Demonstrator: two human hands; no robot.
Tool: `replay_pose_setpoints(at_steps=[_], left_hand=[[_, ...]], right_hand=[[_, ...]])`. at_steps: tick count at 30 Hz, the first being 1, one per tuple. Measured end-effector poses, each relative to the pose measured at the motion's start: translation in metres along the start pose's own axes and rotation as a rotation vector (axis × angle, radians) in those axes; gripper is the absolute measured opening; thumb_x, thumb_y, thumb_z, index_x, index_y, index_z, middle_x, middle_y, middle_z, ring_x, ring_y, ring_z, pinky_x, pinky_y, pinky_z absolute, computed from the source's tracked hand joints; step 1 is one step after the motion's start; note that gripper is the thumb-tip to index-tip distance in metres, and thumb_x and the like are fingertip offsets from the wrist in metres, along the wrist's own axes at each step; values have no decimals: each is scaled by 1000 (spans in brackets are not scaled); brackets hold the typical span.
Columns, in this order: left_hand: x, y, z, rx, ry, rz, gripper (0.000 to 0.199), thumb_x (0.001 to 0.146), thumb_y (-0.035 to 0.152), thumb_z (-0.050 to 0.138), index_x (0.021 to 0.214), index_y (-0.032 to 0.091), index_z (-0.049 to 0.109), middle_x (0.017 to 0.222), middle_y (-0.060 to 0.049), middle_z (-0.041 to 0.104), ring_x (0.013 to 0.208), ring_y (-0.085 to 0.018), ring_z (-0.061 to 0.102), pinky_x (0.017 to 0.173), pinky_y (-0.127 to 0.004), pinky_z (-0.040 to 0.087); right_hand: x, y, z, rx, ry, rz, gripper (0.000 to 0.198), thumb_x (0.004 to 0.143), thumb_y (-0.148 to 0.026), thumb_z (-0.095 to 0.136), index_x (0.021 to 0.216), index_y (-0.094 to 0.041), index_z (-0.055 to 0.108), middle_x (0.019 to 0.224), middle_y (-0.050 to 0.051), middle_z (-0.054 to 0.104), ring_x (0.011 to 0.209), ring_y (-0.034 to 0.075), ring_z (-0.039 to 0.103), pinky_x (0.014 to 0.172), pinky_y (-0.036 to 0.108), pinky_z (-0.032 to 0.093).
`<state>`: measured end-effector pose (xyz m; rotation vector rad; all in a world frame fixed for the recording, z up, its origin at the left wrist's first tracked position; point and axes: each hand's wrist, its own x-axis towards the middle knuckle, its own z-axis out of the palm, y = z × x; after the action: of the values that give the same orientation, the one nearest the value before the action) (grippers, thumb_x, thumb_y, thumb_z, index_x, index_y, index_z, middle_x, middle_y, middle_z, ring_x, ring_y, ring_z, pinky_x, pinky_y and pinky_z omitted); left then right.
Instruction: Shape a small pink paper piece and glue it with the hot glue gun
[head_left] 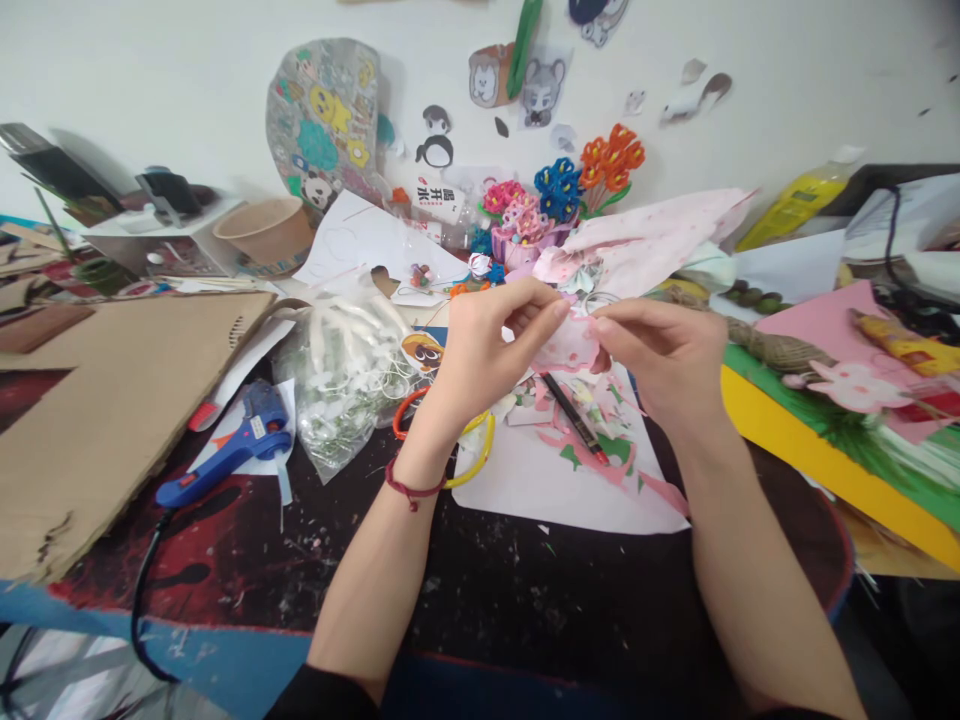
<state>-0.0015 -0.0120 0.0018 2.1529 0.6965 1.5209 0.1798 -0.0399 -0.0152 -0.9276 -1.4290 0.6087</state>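
Between my two hands, raised over the middle of the table, is a small light-pink cut-out piece (566, 342) with darker pink spots and edging; whether it is paper or cloth I cannot tell. My left hand (501, 335) pinches its left edge between thumb and fingers. At the opposite edge my right hand (664, 350) grips it with thumb and forefinger. Below them lies a white sheet of paper (517, 490) strewn with pink and green scraps. A black pen (574, 415) with a red end rests on those scraps. Scissors with orange and yellow handles (474, 462) are partly behind my left wrist.
A blue hot glue gun (225, 458) with its cord lies left, beside brown cardboard (127, 400). A plastic bag (330, 390) of white pieces is nearby. Fluffy flowers (559, 190) stand at the back. A yellow bottle (799, 200) and craft materials crowd the right.
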Motion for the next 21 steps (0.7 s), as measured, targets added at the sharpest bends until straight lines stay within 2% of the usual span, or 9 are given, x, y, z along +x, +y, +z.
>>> replay_pose_setpoints(at_steps=[4, 9, 13, 17, 21], left_hand=[[0, -1, 0, 13, -1, 13, 16, 92, 25, 61, 80, 16, 66, 67, 2, 63, 61, -7, 53, 60, -20, 45], [0, -2, 0, 19, 3, 17, 15, 92, 26, 62, 81, 16, 66, 67, 2, 63, 61, -7, 54, 61, -21, 46], [1, -4, -1, 40, 26, 29, 15, 91, 26, 63, 80, 16, 66, 66, 2, 63, 60, -6, 55, 60, -20, 46], [1, -4, -1, 39, 43, 14, 15, 91, 24, 63, 79, 16, 66, 68, 2, 65, 61, -6, 56, 61, -19, 48], [2, -4, -2, 41, 50, -10, 13, 90, 23, 63, 80, 16, 67, 69, 2, 66, 61, -6, 57, 61, -19, 48]], right_hand=[[-1, 1, 0, 29, 0, 35, 8, 74, -26, 80, 80, -22, 76, 68, -2, 69, 48, 9, 59, 44, 25, 48], [0, 3, -3, 9, -38, 47, 7, 78, -31, 77, 79, -24, 76, 60, -2, 65, 47, 11, 57, 45, 28, 45], [2, -1, -8, -36, -164, 121, 26, 85, -39, 70, 64, -22, 72, 54, 0, 62, 51, 12, 57, 49, 29, 45], [1, -2, -11, 18, -266, 198, 14, 81, -34, 75, 72, -23, 75, 57, -1, 65, 53, 12, 58, 51, 28, 46], [1, -3, -10, 68, -317, 233, 10, 81, -30, 75, 75, -23, 77, 59, 0, 67, 53, 11, 60, 52, 27, 48]])
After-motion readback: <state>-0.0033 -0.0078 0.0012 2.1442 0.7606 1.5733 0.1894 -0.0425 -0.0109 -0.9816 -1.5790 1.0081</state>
